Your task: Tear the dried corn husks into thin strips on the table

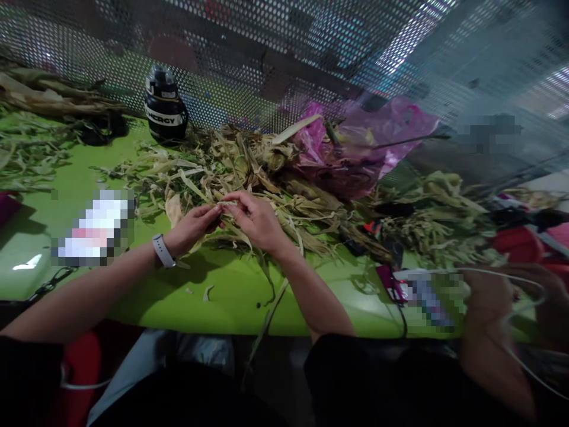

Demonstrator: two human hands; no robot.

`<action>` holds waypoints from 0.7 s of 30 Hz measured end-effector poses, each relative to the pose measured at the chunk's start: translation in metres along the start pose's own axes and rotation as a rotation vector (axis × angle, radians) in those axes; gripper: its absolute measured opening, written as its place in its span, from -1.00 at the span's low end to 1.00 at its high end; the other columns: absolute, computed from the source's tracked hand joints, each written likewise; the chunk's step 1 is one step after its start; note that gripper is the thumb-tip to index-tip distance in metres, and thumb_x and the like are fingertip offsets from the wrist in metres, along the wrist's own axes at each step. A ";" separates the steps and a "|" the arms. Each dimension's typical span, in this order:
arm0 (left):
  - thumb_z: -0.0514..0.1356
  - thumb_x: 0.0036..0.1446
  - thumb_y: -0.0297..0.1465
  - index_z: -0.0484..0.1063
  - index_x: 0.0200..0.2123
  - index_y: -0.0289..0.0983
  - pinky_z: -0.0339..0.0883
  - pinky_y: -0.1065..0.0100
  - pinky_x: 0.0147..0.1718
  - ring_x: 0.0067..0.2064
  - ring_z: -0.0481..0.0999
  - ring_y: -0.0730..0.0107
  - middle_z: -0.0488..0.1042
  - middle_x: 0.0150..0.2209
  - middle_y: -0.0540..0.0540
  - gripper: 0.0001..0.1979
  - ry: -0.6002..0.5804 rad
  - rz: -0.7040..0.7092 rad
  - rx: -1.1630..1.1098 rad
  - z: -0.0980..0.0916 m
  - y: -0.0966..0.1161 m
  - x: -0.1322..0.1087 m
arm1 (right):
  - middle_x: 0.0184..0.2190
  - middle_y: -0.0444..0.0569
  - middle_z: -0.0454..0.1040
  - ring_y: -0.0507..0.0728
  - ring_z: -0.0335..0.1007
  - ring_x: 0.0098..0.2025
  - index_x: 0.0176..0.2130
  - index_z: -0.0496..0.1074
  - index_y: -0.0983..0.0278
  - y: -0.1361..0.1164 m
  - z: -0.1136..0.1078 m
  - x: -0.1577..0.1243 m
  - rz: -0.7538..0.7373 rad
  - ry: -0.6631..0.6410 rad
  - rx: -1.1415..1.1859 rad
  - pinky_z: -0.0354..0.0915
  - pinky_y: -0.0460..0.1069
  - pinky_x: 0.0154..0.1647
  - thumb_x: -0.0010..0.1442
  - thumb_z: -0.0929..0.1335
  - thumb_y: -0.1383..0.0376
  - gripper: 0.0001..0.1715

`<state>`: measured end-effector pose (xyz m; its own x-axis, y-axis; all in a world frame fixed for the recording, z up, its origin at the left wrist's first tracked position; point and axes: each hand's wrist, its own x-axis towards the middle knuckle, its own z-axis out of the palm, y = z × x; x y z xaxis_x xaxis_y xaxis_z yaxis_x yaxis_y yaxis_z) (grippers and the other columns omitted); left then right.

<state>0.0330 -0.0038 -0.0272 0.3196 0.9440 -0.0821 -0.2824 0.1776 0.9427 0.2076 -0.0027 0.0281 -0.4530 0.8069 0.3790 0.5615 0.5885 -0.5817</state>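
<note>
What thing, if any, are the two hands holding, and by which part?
The left hand and right hand appear to pinch a pale husk strip between their fingers; whether at its end or middle cannot be told, because they partly cover it.

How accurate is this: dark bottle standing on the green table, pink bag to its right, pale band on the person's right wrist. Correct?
One error: the head view shows the pale band on the wrist of the left hand. The dark bottle stands on the green table, pink bag to its right.
</note>
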 end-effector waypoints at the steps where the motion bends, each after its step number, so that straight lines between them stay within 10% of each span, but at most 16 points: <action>1: 0.32 0.05 -0.08 0.50 -0.32 -0.35 0.15 0.50 -0.52 -0.48 0.31 0.58 0.40 -0.48 0.00 -0.59 -0.013 0.000 0.004 0.000 0.001 -0.001 | -0.45 -0.13 0.42 0.03 0.27 -0.44 -0.08 0.44 0.25 0.002 -0.002 0.001 0.021 0.018 0.019 0.20 -0.06 -0.32 0.32 0.26 0.15 -0.71; 11: 0.33 0.07 -0.16 0.54 -0.39 -0.36 0.24 0.48 -0.48 -0.49 0.37 0.56 0.46 -0.54 -0.02 -0.67 -0.304 -0.094 0.207 -0.002 0.016 -0.007 | -0.56 -0.23 0.25 0.00 0.16 -0.51 -0.07 0.39 0.27 0.020 -0.009 0.006 0.120 -0.053 0.191 0.14 -0.07 -0.41 0.27 0.32 0.07 -0.64; 18: 0.28 0.18 -0.33 0.55 -0.17 -0.37 0.43 0.40 -0.20 -0.22 0.60 0.40 0.61 -0.26 -0.20 -0.77 -0.106 -0.110 -0.187 -0.004 0.010 -0.002 | -0.17 0.07 0.47 0.22 0.31 -0.03 -0.16 0.48 0.21 0.001 -0.014 -0.003 -0.067 0.361 -0.206 0.16 0.13 0.07 0.31 0.28 0.06 -0.68; 21: 0.32 0.12 -0.36 0.53 -0.19 -0.36 0.43 0.35 -0.07 -0.15 0.61 0.36 0.62 -0.22 -0.19 -0.79 -0.037 -0.002 -0.282 -0.001 0.011 -0.002 | -0.30 0.07 0.48 0.18 0.33 -0.19 -0.30 0.48 0.23 -0.012 -0.007 -0.010 -0.064 0.306 -0.228 0.19 0.10 -0.04 0.33 0.24 0.11 -0.66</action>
<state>0.0282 -0.0029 -0.0176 0.3519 0.9336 -0.0668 -0.5204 0.2545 0.8151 0.2104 -0.0176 0.0364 -0.2839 0.7257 0.6267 0.6939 0.6066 -0.3880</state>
